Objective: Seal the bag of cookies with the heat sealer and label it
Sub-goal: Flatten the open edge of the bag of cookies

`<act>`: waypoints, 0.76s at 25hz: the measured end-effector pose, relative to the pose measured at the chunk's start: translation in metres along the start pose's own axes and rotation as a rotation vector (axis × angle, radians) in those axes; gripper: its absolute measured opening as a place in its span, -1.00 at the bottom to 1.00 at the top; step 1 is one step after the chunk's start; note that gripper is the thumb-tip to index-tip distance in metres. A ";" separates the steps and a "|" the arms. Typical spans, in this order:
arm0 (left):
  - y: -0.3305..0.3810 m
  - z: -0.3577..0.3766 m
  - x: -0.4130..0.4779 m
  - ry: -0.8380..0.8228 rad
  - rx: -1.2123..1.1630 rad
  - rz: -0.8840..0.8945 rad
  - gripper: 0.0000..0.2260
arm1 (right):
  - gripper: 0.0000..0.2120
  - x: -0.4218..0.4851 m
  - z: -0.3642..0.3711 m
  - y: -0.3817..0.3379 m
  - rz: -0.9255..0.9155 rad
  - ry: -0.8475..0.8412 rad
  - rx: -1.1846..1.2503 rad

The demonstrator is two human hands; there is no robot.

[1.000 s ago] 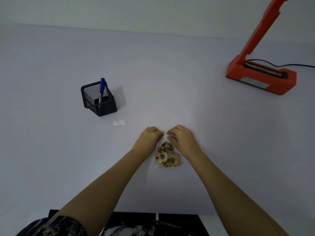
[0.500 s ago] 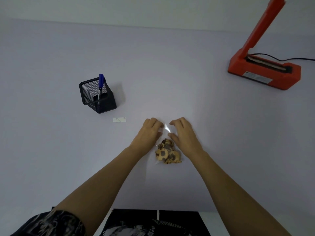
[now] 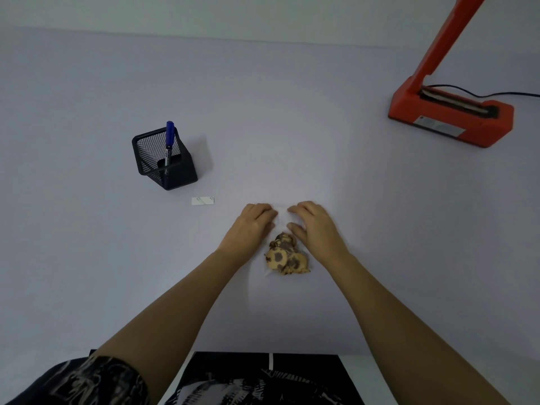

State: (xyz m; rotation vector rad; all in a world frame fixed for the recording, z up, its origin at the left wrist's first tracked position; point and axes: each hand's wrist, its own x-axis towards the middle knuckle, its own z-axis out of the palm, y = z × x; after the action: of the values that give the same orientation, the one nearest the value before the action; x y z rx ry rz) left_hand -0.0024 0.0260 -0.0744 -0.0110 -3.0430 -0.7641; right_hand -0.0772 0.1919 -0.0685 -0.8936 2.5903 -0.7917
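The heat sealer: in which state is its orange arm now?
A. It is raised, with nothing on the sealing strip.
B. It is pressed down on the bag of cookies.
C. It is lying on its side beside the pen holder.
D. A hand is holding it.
A: the heat sealer stands far right with its arm up and its strip bare, while the bag of cookies lies between both hands.

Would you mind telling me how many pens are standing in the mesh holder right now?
1. A single blue pen stands upright in the black mesh pen holder, far left of the hands. The holder's dark lower part could hide something shorter.
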 end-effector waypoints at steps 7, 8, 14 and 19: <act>-0.006 -0.002 0.004 0.016 0.026 0.020 -0.72 | -0.54 0.002 -0.003 -0.003 0.030 -0.013 -0.053; -0.005 -0.001 0.003 0.042 0.029 0.058 -0.78 | -0.60 0.001 -0.004 -0.005 0.000 -0.011 -0.069; -0.006 0.000 0.000 -0.008 0.008 0.281 -0.83 | -0.91 0.002 -0.002 -0.003 -0.087 -0.021 0.014; -0.006 -0.001 -0.009 -0.029 -0.076 0.182 -0.78 | -0.89 0.003 -0.006 -0.003 0.005 0.015 0.123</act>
State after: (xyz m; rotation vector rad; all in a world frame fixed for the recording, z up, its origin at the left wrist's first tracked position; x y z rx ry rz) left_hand 0.0068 0.0206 -0.0761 -0.2969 -2.9830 -0.8712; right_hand -0.0809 0.1904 -0.0622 -0.8482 2.5242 -0.9479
